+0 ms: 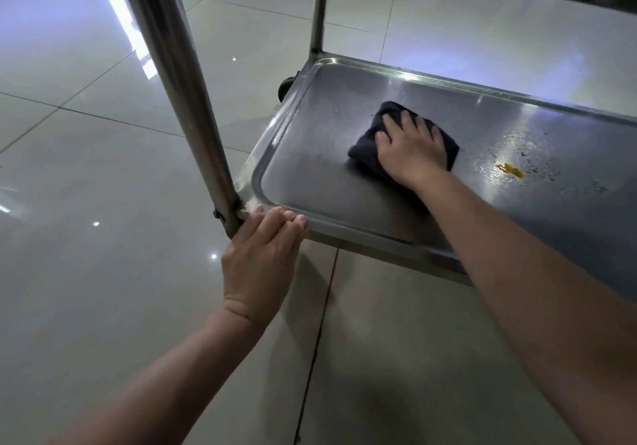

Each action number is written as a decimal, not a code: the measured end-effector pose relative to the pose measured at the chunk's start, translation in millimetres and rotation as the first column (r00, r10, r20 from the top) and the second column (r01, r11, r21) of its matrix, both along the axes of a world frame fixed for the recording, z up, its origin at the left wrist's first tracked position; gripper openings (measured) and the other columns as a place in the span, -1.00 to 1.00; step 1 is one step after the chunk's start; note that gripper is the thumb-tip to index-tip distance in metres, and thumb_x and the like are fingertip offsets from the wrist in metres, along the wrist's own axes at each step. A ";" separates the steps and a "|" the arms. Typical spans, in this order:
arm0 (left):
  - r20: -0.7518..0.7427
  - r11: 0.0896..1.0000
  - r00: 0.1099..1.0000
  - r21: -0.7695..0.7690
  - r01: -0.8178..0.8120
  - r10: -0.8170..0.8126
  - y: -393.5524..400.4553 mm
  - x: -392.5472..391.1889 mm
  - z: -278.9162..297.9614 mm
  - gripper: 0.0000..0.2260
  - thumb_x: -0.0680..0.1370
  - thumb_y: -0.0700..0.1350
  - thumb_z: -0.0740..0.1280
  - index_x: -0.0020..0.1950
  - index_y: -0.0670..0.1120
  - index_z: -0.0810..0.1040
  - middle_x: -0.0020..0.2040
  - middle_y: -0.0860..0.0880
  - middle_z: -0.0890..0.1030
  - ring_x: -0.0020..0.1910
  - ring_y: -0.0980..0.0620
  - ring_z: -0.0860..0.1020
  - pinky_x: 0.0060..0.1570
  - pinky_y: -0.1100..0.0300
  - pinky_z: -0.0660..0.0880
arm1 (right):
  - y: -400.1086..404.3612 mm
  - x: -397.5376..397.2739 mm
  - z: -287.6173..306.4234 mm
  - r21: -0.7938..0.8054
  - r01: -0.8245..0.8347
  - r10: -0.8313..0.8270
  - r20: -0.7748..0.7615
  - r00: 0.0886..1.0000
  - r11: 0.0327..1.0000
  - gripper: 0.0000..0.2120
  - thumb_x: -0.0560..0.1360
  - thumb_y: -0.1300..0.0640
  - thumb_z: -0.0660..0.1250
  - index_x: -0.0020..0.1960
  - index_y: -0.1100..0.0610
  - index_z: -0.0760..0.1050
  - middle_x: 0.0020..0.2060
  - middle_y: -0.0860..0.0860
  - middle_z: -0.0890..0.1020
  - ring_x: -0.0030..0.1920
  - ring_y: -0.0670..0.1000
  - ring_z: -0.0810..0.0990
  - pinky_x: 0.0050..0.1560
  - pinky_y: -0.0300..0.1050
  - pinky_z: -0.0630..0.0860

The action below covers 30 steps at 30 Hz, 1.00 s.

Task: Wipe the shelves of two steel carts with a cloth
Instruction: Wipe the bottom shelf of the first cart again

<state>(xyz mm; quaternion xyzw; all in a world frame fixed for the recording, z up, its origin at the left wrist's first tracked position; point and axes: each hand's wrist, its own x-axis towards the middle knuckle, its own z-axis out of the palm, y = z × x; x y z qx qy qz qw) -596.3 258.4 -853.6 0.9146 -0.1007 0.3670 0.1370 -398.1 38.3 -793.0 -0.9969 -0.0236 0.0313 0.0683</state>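
At the far left is the glossy tiled floor (86,169), with bright light reflected in it. Next comes a steel post (179,76) of the cart, standing at the near corner of the shelf (327,189). The left hand (260,262) holds the near rim of the shelf just beside this post, its fingers curled over the edge. Further right, the right hand (412,148) lies flat with straight fingers on a dark cloth (368,150), pressing it on the shelf. To the right of the cloth there is a yellow stain (512,170) among wet spots. A black wheel (287,87) shows behind the far left corner. No writing or label can be read.
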 end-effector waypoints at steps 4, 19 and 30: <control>0.013 1.000 1.000 -0.022 -0.021 0.021 -3.5 0.4 -0.8 -0.93 0.59 -0.22 0.44 0.06 -0.15 0.69 0.00 -0.08 0.67 0.04 -0.10 0.61 0.11 -0.08 0.59 | 61.4 15.3 1.9 0.009 -0.127 0.127 -0.005 0.992 0.992 -0.43 0.71 -0.18 -0.12 0.70 -0.11 0.06 0.71 0.02 0.03 0.68 0.13 0.00 0.65 0.17 -0.13; -0.044 0.998 0.998 -0.057 -0.040 0.038 -8.3 -3.3 -4.6 -0.91 0.60 -0.22 0.43 0.09 -0.15 0.67 0.00 -0.11 0.64 0.07 -0.15 0.59 0.26 -0.12 0.51 | 62.9 -2.5 0.5 0.051 -0.265 0.266 -0.012 0.964 0.963 -0.47 0.72 -0.18 -0.08 0.68 -0.18 0.12 0.70 -0.02 0.07 0.68 0.08 0.02 0.65 0.15 -0.13; -0.140 0.998 0.990 -0.057 -0.038 0.029 -6.1 -8.5 -1.8 -0.82 0.57 -0.26 0.44 0.17 -0.16 0.65 0.09 -0.10 0.62 0.11 -0.14 0.56 0.22 -0.11 0.53 | 111.7 -29.3 -3.8 0.072 -0.398 0.396 0.045 0.917 0.914 -0.52 0.69 -0.15 -0.01 0.60 -0.23 0.26 0.66 0.00 0.17 0.64 0.12 0.10 0.63 0.18 -0.06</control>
